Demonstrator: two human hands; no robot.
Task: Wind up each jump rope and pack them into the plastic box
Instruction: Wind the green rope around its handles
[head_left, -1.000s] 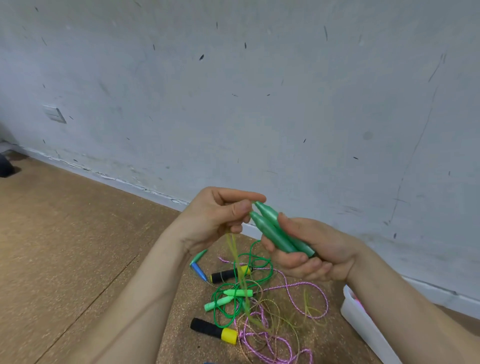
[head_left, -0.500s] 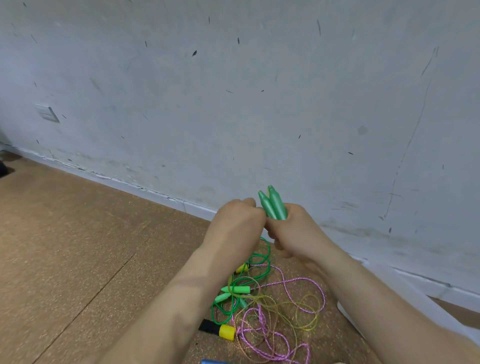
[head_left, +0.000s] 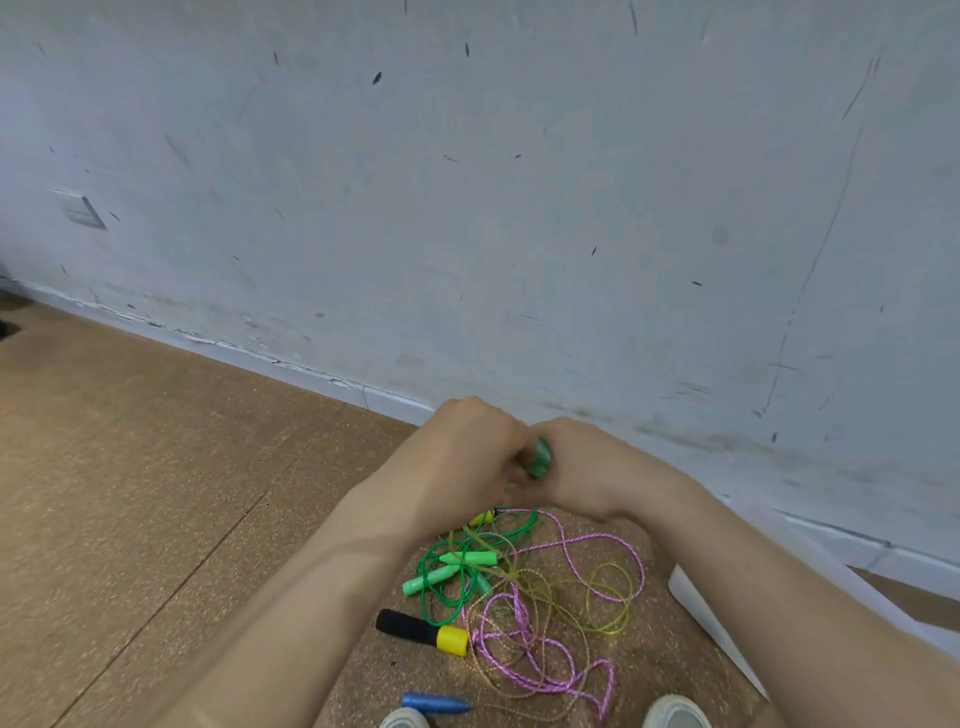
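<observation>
Head view, looking down at a brown cork floor (head_left: 156, 493) beside a scuffed pale wall (head_left: 467, 208). Shows the left hand (head_left: 467, 457) and right hand (head_left: 587, 467) pressed together above the floor.

Between them, the ends of two dark green plastic jump-rope handles (head_left: 540, 457), wrapped by the right hand's curled fingers. Left-hand fingers curled out of sight; cannot tell whether on handles or cord.

Nearer, a tangle: thin green cord with light green handles (head_left: 467, 558), pink braided rope (head_left: 519, 639), clear yellow cord (head_left: 608, 597), black foam handle with yellow cap (head_left: 423, 631), blue handle (head_left: 434, 702).

At right, a corner of the white plastic box (head_left: 696, 597).

Probably light: handles hard and smooth, cords limp, springy, quick to snag. Best gripped by both handles together, with cord wound round them.
</observation>
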